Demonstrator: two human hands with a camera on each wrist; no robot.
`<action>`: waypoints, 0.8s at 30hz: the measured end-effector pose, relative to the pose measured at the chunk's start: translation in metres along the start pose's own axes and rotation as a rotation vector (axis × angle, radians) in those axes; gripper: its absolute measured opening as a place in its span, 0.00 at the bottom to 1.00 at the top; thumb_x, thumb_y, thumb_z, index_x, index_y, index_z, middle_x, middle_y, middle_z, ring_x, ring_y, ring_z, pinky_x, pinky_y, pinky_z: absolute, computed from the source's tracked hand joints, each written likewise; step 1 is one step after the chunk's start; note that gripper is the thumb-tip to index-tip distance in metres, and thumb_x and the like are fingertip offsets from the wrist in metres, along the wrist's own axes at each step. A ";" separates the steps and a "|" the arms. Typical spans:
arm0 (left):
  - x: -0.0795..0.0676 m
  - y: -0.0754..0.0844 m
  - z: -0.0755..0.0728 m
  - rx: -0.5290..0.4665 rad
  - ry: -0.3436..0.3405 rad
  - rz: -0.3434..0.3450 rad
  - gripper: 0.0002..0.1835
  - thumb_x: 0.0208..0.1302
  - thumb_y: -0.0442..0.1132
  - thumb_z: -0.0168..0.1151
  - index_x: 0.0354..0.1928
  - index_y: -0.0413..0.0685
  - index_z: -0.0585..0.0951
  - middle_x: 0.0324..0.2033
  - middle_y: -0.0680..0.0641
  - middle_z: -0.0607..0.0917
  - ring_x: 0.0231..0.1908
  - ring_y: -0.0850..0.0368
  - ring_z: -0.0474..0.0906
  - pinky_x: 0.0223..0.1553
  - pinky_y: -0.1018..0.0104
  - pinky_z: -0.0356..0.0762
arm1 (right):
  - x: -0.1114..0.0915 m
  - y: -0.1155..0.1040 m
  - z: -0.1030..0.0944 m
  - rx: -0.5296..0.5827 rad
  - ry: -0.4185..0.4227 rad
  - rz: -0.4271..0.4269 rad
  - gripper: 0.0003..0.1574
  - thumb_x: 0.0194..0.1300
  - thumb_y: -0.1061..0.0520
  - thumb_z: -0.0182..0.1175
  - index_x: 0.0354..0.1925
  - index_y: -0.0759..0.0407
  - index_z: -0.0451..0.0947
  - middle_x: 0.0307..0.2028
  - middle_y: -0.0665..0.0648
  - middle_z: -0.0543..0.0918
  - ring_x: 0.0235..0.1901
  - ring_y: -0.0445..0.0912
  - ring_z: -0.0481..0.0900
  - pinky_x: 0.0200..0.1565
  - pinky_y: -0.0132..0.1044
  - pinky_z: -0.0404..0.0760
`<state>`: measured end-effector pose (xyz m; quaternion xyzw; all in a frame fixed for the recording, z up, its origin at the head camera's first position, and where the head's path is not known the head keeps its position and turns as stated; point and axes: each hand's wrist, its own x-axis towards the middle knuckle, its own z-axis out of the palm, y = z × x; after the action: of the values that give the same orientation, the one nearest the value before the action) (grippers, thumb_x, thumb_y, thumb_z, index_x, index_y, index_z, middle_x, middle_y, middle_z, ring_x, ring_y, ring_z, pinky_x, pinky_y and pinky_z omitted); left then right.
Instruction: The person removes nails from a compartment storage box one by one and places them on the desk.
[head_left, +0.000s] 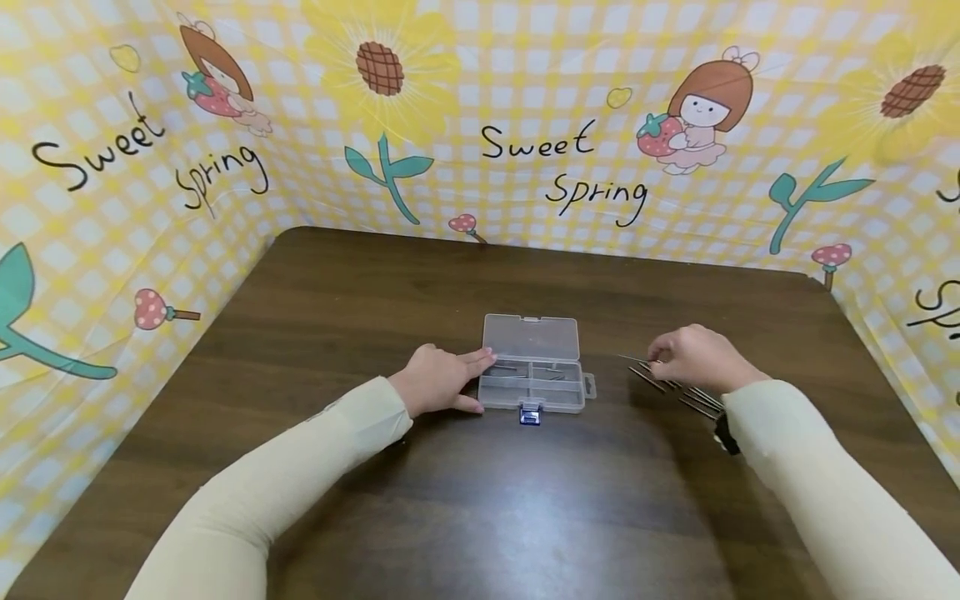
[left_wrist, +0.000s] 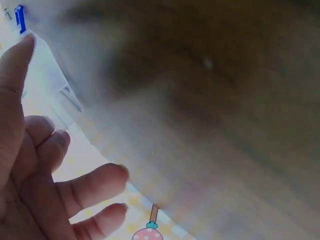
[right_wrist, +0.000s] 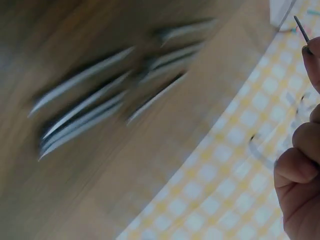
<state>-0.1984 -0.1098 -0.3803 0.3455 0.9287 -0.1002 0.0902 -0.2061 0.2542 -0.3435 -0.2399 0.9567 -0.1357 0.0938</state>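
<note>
**Thin rod [head_left: 632, 358] in fingertips, clear box [head_left: 558, 407] at the ready**

A person works w/ both hands at a dark table [head_left: 450, 525], a clear plastic box as centerpiece. The R hand [head_left: 697, 358], well to the right of the box, pinches the thin rod b/w thumb and finger, its free end aimed toward the box; the rod seems to be off the tabletop. The L hand [head_left: 438, 379] is at the box's left side, fingers straight and spread, tips touching the wall but not gripping it, prob. to steady it.

The lid [head_left: 531, 336] is tipped back behind the box; the blue latch [head_left: 529, 415] hangs open at its front. Thin metal pcs [head_left: 506, 368] lie in the box's rear compartments. More loose rods [head_left: 645, 379] lie to the right of the box, under and near the R hand; blur in the right wrist view makes an exact ct. unsafe.

Step in hand, by the look of it: picking up rods singly for stowing, w/ some pcs. already in. The next move would prob. call for carrying the rod left to the box, lining it up w/ a compartment and lowering it past the dividers; which compartment, can't tell.
</note>
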 end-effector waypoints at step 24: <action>0.006 -0.002 0.002 -0.159 0.127 -0.021 0.43 0.53 0.67 0.62 0.66 0.50 0.72 0.62 0.51 0.75 0.40 0.56 0.84 0.17 0.65 0.67 | -0.069 0.083 -0.008 -0.024 -0.010 0.192 0.10 0.57 0.57 0.62 0.35 0.63 0.83 0.29 0.57 0.85 0.26 0.44 0.77 0.28 0.43 0.74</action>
<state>-0.2036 -0.1079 -0.3837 0.3331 0.9411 -0.0053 0.0574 -0.1846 0.3594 -0.3533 -0.1492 0.9763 -0.1134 0.1084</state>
